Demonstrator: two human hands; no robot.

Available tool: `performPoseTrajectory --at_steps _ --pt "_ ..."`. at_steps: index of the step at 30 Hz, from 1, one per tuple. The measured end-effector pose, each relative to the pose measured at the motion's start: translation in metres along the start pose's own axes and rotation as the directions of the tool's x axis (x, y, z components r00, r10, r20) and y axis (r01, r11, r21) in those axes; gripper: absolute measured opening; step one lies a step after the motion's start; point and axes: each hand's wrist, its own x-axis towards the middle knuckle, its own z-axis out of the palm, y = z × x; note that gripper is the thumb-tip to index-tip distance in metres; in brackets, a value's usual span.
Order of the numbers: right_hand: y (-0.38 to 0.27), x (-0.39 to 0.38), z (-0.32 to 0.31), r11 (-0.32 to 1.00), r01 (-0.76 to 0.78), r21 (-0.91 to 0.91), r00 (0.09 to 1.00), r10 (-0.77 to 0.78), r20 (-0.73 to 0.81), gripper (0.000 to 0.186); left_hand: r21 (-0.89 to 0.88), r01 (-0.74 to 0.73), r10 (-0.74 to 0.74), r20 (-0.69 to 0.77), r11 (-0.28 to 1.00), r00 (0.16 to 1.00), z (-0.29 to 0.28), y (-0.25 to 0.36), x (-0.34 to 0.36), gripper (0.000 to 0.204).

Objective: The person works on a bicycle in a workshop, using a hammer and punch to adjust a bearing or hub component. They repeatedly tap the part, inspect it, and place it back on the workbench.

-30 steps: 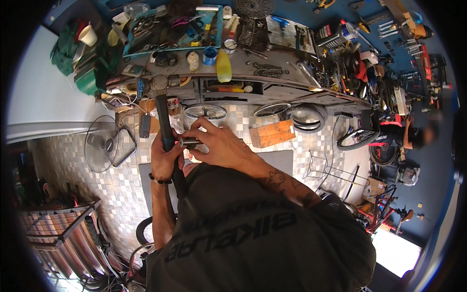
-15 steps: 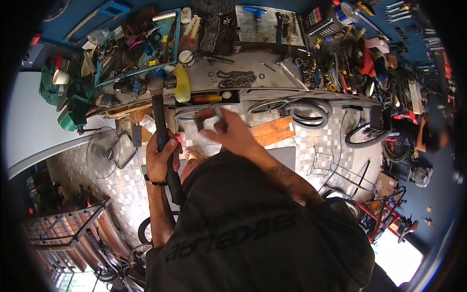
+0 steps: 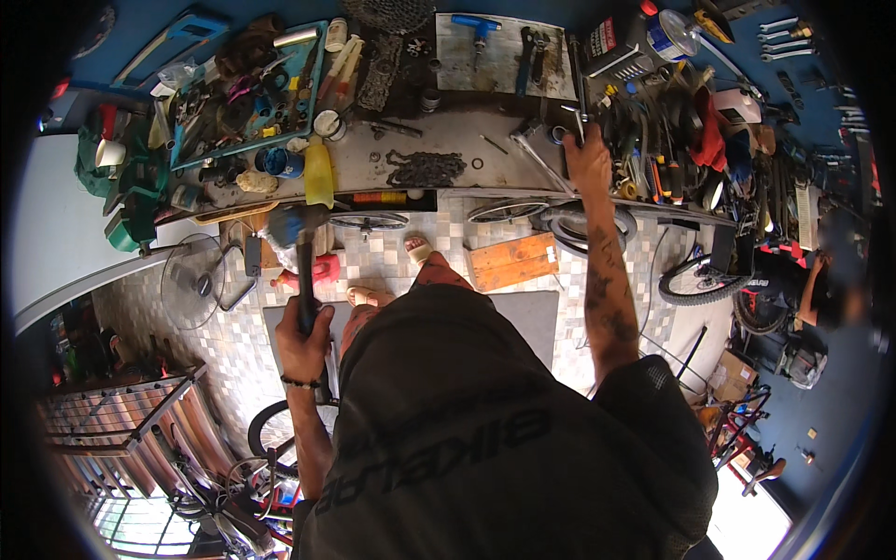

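My left hand [image 3: 303,345] is closed round the black handle of a hammer [image 3: 305,271], held upright in front of the bench edge. Its broad head is blurred by motion. My right hand [image 3: 590,170] reaches over the workbench [image 3: 523,177], fingers bent at the near end of a dark, slim tool [image 3: 577,79]. What exactly the fingertips grip is hard to make out. Left of that hand lies a long metal wrench-like tool [image 3: 541,159]. A bike chain [image 3: 425,169] rests on the bench between the two hands.
A turquoise tray [image 3: 245,149] of tools stands at the back left, with a yellow bottle [image 3: 319,173] nearby. Crowded hand tools [image 3: 653,154] fill the bench's right side. Tyres [image 3: 588,229] and a wooden box [image 3: 511,261] are on the floor. Another person [image 3: 821,280] is at far right.
My right hand has gone from beside the hammer, out to the right onto the bench. My left hand has lowered slightly with the hammer, its head now nearer me.
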Motion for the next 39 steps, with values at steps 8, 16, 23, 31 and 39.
performPoseTrajectory --at_steps 8,16,23,31,39 --pt "0.033 0.02 0.043 0.877 0.289 -0.384 0.939 -0.181 0.293 0.044 0.557 -0.316 0.434 -0.09 0.768 0.896 0.082 0.011 0.087 0.044" --pt "0.036 0.022 0.035 0.862 0.341 -0.376 0.914 -0.21 0.346 0.045 0.593 -0.207 0.398 -0.211 0.778 0.893 0.118 0.001 0.112 0.047" --pt "0.055 0.013 0.044 0.764 0.532 -0.365 0.847 -0.49 0.208 0.049 0.569 -0.205 0.422 -0.279 0.796 0.863 0.128 -0.019 0.122 0.047" --pt "-0.007 0.018 -0.017 0.901 -0.072 0.428 0.947 -0.073 0.314 0.05 0.478 -0.509 0.643 -0.169 0.716 0.747 0.122 0.024 0.109 0.052" --pt "-0.149 -0.086 -0.079 -0.017 -0.818 0.575 0.518 -0.458 0.722 0.031 -0.281 -0.727 0.76 0.016 0.627 0.649 0.125 0.131 0.053 0.059"
